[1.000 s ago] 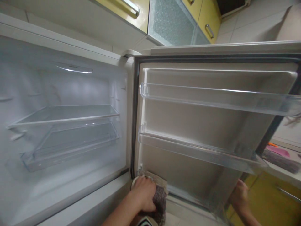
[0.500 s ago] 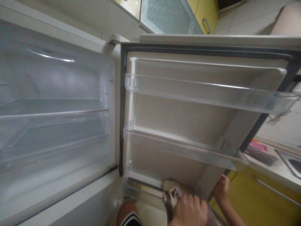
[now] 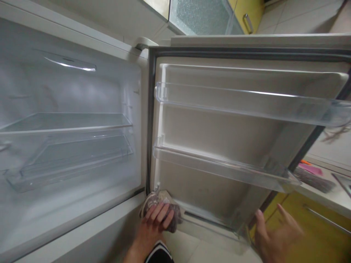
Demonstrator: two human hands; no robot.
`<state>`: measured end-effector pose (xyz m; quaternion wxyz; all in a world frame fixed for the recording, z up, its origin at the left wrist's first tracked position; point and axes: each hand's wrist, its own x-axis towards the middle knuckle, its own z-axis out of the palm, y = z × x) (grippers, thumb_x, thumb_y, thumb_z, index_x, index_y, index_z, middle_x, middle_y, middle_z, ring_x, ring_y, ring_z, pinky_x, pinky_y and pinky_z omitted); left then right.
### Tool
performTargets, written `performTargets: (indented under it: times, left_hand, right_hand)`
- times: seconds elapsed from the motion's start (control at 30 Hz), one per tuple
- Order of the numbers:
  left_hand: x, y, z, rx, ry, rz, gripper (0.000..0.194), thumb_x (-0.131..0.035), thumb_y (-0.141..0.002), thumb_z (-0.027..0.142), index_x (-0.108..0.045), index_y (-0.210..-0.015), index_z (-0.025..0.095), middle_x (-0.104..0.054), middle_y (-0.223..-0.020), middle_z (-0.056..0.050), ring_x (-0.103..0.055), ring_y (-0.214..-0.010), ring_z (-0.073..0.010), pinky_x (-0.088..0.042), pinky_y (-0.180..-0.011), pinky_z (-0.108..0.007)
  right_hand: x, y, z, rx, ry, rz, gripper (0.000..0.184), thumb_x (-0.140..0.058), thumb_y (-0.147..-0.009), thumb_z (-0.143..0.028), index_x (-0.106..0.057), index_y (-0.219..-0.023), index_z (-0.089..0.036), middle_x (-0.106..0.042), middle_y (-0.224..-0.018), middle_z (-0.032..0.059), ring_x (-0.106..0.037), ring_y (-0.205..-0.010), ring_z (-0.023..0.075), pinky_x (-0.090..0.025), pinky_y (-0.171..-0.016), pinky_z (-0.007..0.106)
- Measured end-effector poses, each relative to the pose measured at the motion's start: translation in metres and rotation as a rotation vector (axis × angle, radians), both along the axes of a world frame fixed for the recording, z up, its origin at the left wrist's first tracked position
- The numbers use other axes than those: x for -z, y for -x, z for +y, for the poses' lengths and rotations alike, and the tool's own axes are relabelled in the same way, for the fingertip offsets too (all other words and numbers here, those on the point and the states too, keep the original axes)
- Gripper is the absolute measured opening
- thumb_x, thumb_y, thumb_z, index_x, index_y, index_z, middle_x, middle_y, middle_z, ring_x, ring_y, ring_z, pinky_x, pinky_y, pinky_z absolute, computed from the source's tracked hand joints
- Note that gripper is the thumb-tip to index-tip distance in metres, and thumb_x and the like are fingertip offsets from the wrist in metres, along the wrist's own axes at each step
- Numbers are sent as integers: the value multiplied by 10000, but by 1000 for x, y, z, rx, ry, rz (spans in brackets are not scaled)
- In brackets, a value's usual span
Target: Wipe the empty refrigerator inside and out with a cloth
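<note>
The crumpled brown-and-cream patterned cloth (image 3: 176, 215) is bunched at the lower hinge-side corner of the open white refrigerator door (image 3: 208, 128), covering the hinge end of the clear plastic bottom bin (image 3: 204, 229); whether it lies inside that bin or over its rim cannot be told. The left hand (image 3: 155, 219) grips it from above, fingers curled over the fabric. The right hand (image 3: 276, 233), blurred, is spread, its thumb apart from its fingers, by the door's lower free corner; whether it touches the door is unclear. Next to the left wrist shows dark clothing with white stripes (image 3: 159, 255). Higher on the door run a clear plastic middle bin (image 3: 219, 166) and a clear plastic top bin (image 3: 219, 106), the latter near the upper edge. Left of the hinge edge is the lit white refrigerator interior (image 3: 90, 87), with a flat glass shelf (image 3: 79, 119), a clear plastic tray (image 3: 68, 164) beneath it and a slim glowing lamp (image 3: 70, 65). Past the door's free edge, a pale table (image 3: 340, 198) carries a flat pink item (image 3: 311, 169) and a grey-brown bundle (image 3: 315, 179) near its front edge, above a yellow cabinet front (image 3: 315, 233). Beyond the door's top edge are a frosted-glass panel (image 3: 200, 16) and a glossy yellow upper cabinet (image 3: 255, 14).
</note>
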<state>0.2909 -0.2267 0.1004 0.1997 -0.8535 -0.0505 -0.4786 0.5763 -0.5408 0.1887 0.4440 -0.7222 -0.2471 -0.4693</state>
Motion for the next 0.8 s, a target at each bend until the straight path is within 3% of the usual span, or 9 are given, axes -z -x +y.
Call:
performTargets:
  times: [0.07, 0.13, 0.23, 0.3, 0.4, 0.5, 0.6, 0.7, 0.8]
  left_hand:
    - [-13, 13, 10, -19, 51, 54, 470, -695, -996, 235, -630, -1454, 312, -750, -1310, -15, -611, -1304, -203, -319, -1273, -376]
    - [-36, 19, 12, -11, 135, 184, 496, -662, -941, 109, -663, -1392, 315, -780, -1214, 16, -668, -1163, -180, -373, -1202, -331]
    - [-78, 21, 11, 56, 371, 458, 504, -643, -799, -6, -741, -1189, 299, -808, -1102, 26, -716, -1038, -192, -483, -1042, -321]
    - [-103, 22, 15, 188, 614, 528, 509, -611, -742, -16, -779, -1110, 293, -828, -1108, 13, -739, -1076, -221, -514, -1044, -349]
    - [-122, 32, 26, 411, 1109, 271, 449, -596, -736, 62, -820, -1064, 270, -849, -1124, -16, -762, -1136, -262, -543, -1108, -412]
    - [-116, 56, 36, 367, 1666, -380, 277, -774, -745, 255, -804, -1017, 218, -853, -1049, -58, -784, -1103, -309, -599, -1079, -464]
    - [-99, 92, 37, 315, 2109, -883, 483, -877, -754, 384, -767, -1194, 220, -849, -1139, -67, -775, -1196, -320, -595, -1116, -518]
    - [-88, 131, 27, 327, 2265, -1024, 623, -828, -816, 535, -737, -1368, 261, -859, -1145, -87, -742, -1294, -359, -586, -1135, -581]
    - [-91, 157, 10, 378, 2184, -1015, 788, -767, -807, 737, -709, -1470, 315, -868, -1131, -73, -697, -1365, -408, -581, -1137, -638]
  right_hand:
    - [-1, 39, 13, -125, 270, -223, 599, -654, -1018, -549, -613, -1506, -204, -702, -1316, 215, -651, -1238, 430, -481, -1077, 597]
    - [-3, 70, 35, -360, 649, -295, 530, -690, -1011, -544, -648, -1473, -287, -757, -1286, 142, -722, -1139, 354, -530, -1005, 487]
    - [-7, 93, 68, -447, 1082, -97, 412, -663, -1023, -652, -790, -1142, -279, -823, -1006, 84, -783, -846, 295, -532, -735, 367]
    - [-8, 97, 82, -405, 1219, 64, 475, -599, -1068, -651, -774, -875, -255, -777, -759, 63, -752, -649, 281, -399, -567, 326]
    - [-4, 95, 85, -350, 1241, 111, 549, -561, -1085, -667, -747, -793, -241, -739, -665, 74, -742, -595, 294, -269, -533, 308]
    - [0, 94, 80, -328, 1204, 115, 545, -566, -1075, -687, -751, -822, -241, -748, -676, 77, -750, -607, 294, -268, -542, 291]
    - [-7, 97, 76, -368, 1199, 211, 538, -534, -1087, -679, -758, -859, -247, -765, -724, 75, -768, -660, 309, -348, -558, 298]
    - [-27, 109, 80, -528, 1078, 330, 537, -493, -1088, -708, -780, -1037, -257, -808, -932, 85, -796, -830, 312, -507, -682, 334]
    - [-50, 135, 97, -799, 821, 397, 525, -511, -1084, -703, -741, -1251, -261, -774, -1187, 110, -759, -1076, 288, -566, -923, 371]
